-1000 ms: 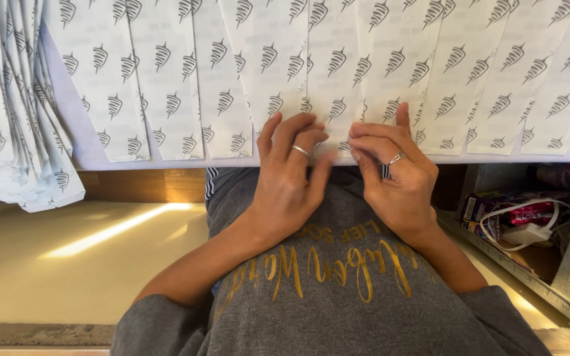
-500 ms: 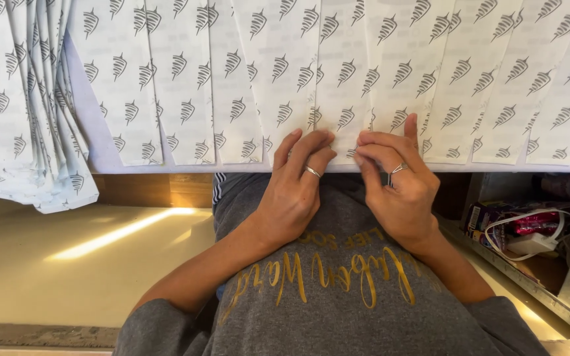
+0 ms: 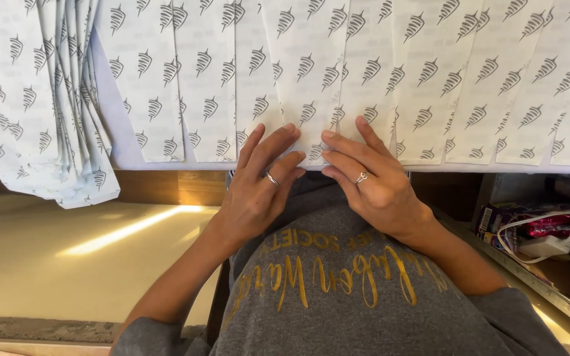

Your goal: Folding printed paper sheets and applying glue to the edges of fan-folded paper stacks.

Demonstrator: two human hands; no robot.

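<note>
Paper strips (image 3: 311,72) printed with grey leaf marks lay side by side, long axes running away from the person, at the table edge (image 3: 166,163). Both hands, left (image 3: 258,191) and right (image 3: 371,184), pressed flat with fingertips together on one strip's near end, gripping nothing.

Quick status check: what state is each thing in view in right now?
Left hand: open, fingers flat on a sheet.
Right hand: open, fingers flat on the same sheet.
Printed sheets: laid in overlapping rows on the table edge.
Sheet bundle: draped over the edge, hanging.
White cable: coiled, in a box.
</note>
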